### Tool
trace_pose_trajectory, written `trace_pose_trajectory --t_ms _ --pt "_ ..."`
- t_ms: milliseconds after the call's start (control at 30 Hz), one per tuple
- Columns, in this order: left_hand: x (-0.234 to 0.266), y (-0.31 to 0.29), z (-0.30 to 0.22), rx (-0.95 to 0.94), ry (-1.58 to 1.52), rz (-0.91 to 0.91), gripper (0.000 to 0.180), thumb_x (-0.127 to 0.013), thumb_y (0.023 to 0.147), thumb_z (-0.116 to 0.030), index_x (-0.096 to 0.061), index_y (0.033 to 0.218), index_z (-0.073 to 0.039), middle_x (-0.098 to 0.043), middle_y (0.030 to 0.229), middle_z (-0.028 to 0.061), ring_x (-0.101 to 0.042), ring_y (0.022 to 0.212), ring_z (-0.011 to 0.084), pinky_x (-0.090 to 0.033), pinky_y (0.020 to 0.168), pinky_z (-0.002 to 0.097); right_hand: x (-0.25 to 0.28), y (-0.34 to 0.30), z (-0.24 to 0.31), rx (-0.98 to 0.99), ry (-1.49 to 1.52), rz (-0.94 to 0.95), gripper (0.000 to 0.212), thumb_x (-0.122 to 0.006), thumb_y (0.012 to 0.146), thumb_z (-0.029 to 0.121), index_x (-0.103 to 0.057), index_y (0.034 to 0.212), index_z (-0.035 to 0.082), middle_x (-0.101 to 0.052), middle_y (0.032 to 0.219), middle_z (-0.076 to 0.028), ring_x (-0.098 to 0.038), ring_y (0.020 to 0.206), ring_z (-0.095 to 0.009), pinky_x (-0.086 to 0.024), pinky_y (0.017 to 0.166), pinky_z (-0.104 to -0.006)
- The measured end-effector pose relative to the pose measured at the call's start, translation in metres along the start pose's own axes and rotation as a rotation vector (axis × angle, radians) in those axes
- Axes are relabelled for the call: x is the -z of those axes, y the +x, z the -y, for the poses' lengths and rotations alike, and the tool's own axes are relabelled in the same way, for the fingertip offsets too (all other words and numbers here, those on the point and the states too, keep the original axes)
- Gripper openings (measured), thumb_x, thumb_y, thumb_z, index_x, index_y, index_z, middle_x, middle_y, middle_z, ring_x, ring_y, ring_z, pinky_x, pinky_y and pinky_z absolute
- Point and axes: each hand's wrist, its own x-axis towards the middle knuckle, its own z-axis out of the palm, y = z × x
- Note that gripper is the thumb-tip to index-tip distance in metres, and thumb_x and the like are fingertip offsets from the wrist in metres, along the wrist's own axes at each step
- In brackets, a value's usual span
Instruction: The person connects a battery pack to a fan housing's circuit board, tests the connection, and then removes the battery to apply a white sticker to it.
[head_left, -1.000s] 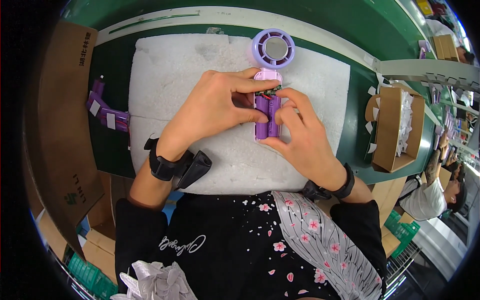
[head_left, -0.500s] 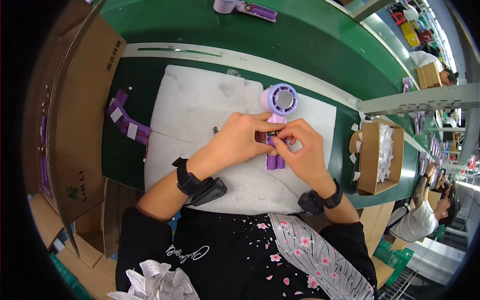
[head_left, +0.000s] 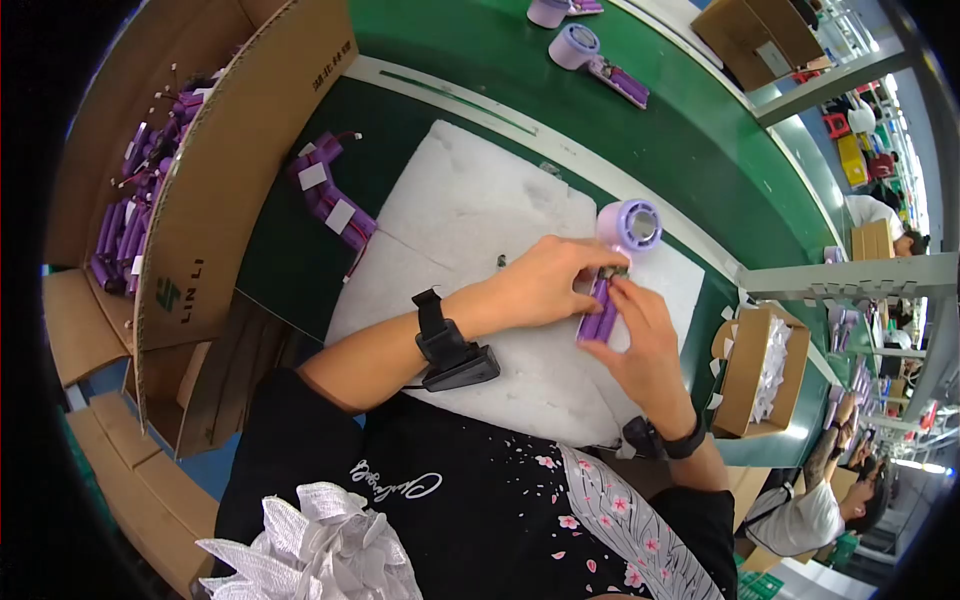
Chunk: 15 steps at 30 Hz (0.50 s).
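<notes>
I have a lilac handheld fan (head_left: 630, 226) right of centre in the frame, lying on a white foam sheet (head_left: 480, 215) on the green counter (head_left: 395, 118), its round head toward the top and its handle running down and slightly left. The handle lies open, and two purple battery cells (head_left: 598, 318) sit in it side by side, with a small green circuit board (head_left: 618, 271) above them near the head. My left hand (head_left: 540, 283) comes in from the left; its fingers are clamped on the handle, forefinger across by the circuit board and thumb low against the battery cells. My right hand (head_left: 645, 335) closes in from the lower right, fingers clamped there too, thumb at the handle's bottom end and forefinger up near the board. A black wrist strap (head_left: 438, 328) circles my left wrist. On the foam, just left of my left hand, is a small dark piece (head_left: 502, 261). Wrapped purple battery packs (head_left: 332, 195) lie upper left on the counter, beside a large cardboard box (head_left: 245, 165) holding many more. At the right edge of the counter stands a smaller carton (head_left: 740, 388) of white slips (head_left: 774, 368).
</notes>
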Motion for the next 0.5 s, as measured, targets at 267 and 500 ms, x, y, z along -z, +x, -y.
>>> trace_pose_trajectory --t_ms 267,500 --pt "0.095 -0.036 -0.026 0.211 0.829 -0.5 0.045 -0.07 0.072 -0.005 -0.062 0.117 -0.006 -0.059 0.113 0.019 -0.054 0.106 0.0364 -0.045 0.092 0.0405 0.013 0.042 -0.041 -0.208 -0.099 -0.338 0.041 -0.074 0.076 0.01 -0.06 0.112 -0.002 -0.059 0.119 -0.013 -0.061 0.097 -0.027 -0.048 0.081 -0.0331" --pt "0.137 -0.138 -0.014 0.357 1.215 -0.387 0.041 -0.072 0.065 0.002 -0.067 0.104 -0.008 -0.06 0.108 0.0088 -0.048 0.112 0.0337 -0.04 0.095 0.041 -0.027 0.022 -0.038 -0.14 0.257 -0.154 0.024 -0.07 0.078 0.005 -0.065 0.102 0.001 -0.062 0.113 -0.009 -0.062 0.088 -0.018 -0.046 0.071 -0.0267"
